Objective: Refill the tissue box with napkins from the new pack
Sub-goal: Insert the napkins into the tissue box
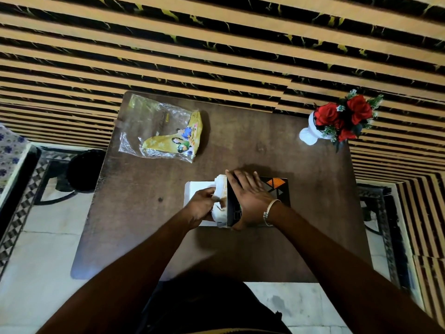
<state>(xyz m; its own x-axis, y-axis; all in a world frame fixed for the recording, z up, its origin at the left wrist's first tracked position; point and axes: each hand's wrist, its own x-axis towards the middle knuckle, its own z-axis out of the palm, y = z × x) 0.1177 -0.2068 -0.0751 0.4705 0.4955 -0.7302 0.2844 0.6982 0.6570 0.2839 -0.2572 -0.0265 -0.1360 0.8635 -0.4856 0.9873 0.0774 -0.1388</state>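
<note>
A black tissue box with orange triangles lies near the middle of the brown table, its left end open with a white flap folded out. My right hand lies flat on top of the box, pressing it down. My left hand grips a stack of white napkins at the box's open end, partly inside it. The torn plastic napkin pack, clear with a yellow printed panel, lies flat and looks empty at the table's back left.
A white vase with red artificial roses stands at the table's back right corner. A black bin sits on the floor left of the table. A striped wall runs behind the table.
</note>
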